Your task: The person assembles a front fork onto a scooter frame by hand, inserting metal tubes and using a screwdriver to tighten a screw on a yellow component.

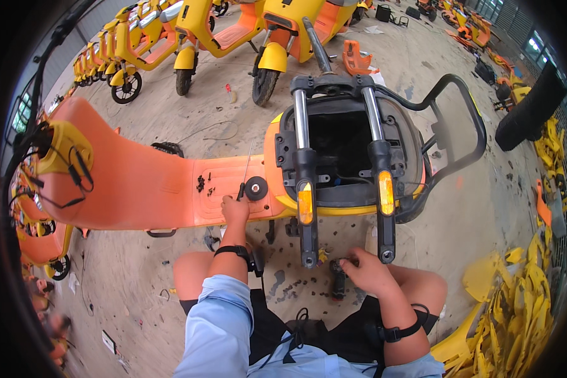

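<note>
An orange and yellow scooter (151, 183) lies on its side in front of me, its open seat compartment (343, 148) facing me. A black fork (309, 189) with two orange reflectors rests across it. My left hand (235, 208) lies on the orange footboard and grips the black handle of a screwdriver (241, 188), next to a black round part (256, 188) and small dark screws (201, 184). My right hand (366, 269) is down on the ground by the fork's lower ends, closed on a black tool (338, 280).
A row of yellow scooters (189, 38) stands at the back. A pile of yellow plastic panels (526, 302) lies at the right. A black tyre (529, 107) sits at upper right. Screws and debris litter the concrete floor (138, 277) around my knees.
</note>
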`<action>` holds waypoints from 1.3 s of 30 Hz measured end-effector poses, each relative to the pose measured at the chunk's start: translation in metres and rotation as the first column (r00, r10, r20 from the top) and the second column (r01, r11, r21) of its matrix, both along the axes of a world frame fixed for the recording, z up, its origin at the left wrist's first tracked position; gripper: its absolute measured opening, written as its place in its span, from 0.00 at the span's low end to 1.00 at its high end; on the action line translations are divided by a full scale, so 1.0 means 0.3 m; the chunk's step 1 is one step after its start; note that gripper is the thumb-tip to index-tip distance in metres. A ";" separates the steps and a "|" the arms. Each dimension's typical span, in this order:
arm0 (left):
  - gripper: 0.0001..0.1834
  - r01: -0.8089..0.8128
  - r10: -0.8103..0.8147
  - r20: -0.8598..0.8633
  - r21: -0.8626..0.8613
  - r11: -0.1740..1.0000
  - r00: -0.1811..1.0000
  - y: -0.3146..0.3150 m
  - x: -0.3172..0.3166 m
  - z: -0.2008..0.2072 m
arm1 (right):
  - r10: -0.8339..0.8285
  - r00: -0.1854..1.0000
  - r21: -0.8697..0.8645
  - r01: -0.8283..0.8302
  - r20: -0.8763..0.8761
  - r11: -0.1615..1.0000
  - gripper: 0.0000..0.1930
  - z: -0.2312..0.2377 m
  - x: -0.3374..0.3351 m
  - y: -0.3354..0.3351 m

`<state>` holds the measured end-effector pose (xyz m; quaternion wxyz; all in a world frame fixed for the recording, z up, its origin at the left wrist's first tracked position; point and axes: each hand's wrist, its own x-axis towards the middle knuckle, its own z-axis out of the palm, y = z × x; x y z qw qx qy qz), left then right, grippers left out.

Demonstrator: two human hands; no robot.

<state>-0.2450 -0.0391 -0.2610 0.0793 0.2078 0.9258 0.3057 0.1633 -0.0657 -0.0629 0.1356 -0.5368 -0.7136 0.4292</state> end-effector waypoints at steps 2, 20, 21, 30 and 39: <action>0.27 0.066 -0.078 -0.177 -0.076 0.995 0.981 0.016 0.005 -0.002 | 0.089 0.996 -0.036 -0.088 0.027 0.995 0.18 0.013 -0.006 0.010; 0.18 -0.156 -0.291 0.646 0.542 0.826 0.706 0.061 0.213 0.686 | 0.338 0.935 -0.039 -0.336 0.106 0.941 0.23 0.027 -0.068 0.016; 0.18 -0.209 -0.365 0.687 0.600 0.772 0.628 0.010 0.261 0.782 | 0.387 0.911 0.019 -0.393 0.143 0.919 0.23 0.032 -0.061 0.004; 0.14 0.131 -0.670 0.400 0.793 0.595 0.625 -0.399 0.637 0.903 | 0.477 0.815 0.279 -0.398 -0.328 0.874 0.15 0.218 -0.044 -0.147; 0.18 0.751 -0.905 -0.029 0.570 0.334 0.425 -0.455 0.739 0.942 | 0.377 0.916 0.852 -0.085 -0.137 0.516 0.39 0.213 -0.075 -0.182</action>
